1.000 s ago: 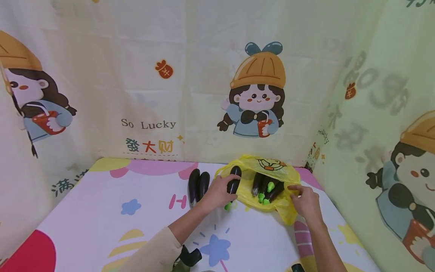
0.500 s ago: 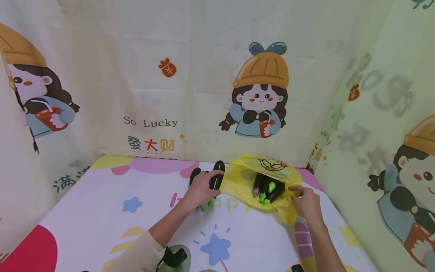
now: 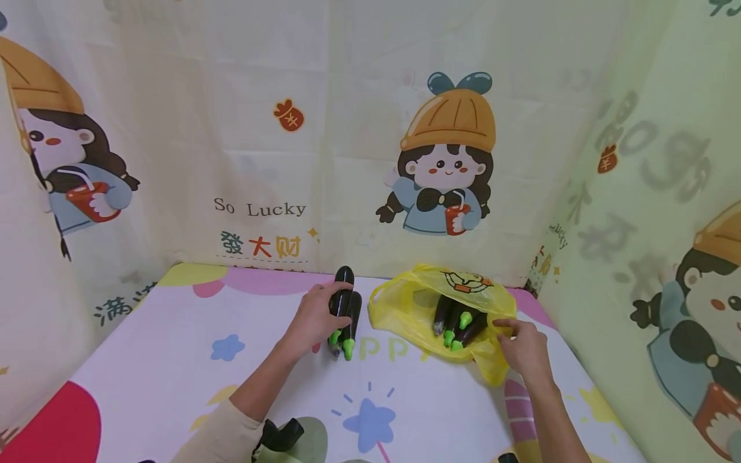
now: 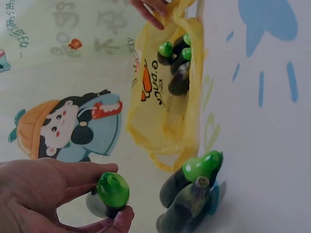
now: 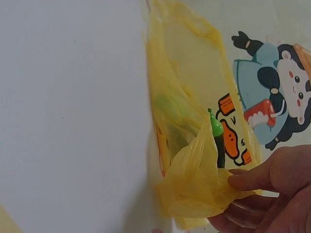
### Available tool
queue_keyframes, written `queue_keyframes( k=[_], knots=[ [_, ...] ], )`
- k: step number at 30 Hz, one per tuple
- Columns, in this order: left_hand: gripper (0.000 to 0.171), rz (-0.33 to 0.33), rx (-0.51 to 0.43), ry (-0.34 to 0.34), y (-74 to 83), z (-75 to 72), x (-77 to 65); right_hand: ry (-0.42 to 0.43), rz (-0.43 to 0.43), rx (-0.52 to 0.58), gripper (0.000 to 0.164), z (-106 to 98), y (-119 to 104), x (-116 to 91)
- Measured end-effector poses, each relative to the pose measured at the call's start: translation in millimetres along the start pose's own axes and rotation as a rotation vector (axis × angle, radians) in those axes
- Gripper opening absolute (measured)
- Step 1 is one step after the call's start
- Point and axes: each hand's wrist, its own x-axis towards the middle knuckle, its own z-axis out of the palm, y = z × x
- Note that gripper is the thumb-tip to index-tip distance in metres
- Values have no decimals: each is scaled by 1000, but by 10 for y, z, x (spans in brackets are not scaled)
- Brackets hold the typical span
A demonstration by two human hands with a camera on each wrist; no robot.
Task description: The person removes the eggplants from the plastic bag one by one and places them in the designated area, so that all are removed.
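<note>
A dark, glossy eggplant with a green cap (image 4: 113, 190) is gripped between the thumb and fingers of my left hand (image 3: 315, 316). In the left wrist view it is held up beside two other eggplants, one showing a green cap (image 4: 203, 165) and the other a dull greyish end (image 4: 194, 196). Those two lie side by side on the table, partly hidden behind the hand in the head view. To the right, a yellow plastic bag (image 3: 399, 321) gapes toward me with several eggplants (image 3: 476, 326) inside. My right hand (image 3: 523, 347) pinches the right edge of its mouth.
The table wears a white cloth (image 3: 272, 386) printed with colourful shapes. Behind it hangs a pale curtain (image 3: 347, 193) with cartoon figures, and more curtain closes off both sides. The bag stands close to the back edge.
My left hand has carried the eggplant leftward from the bag's left side to over the two eggplants on the table. My right hand keeps its hold on the bag.
</note>
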Motion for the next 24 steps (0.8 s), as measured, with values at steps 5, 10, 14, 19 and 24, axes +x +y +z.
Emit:
queue_keyframes(
  k=[5, 10, 14, 19, 24],
  knots=[
    [62, -9, 24, 17, -91, -86, 26, 5, -3, -3, 33, 11, 11, 1],
    [62, -29, 34, 30, -186, -152, 58, 4, 4, -5, 33, 2, 2, 2],
    [60, -51, 55, 35, -279, -186, 76, 4, 5, -11, 33, 9, 1, 4],
    [49, -74, 54, 55, -370, -203, 94, -3, 3, -12, 34, 11, -7, 10],
    [46, -101, 51, 53, -436, -189, 123, -4, 6, -23, 34, 10, 2, 25]
  ],
)
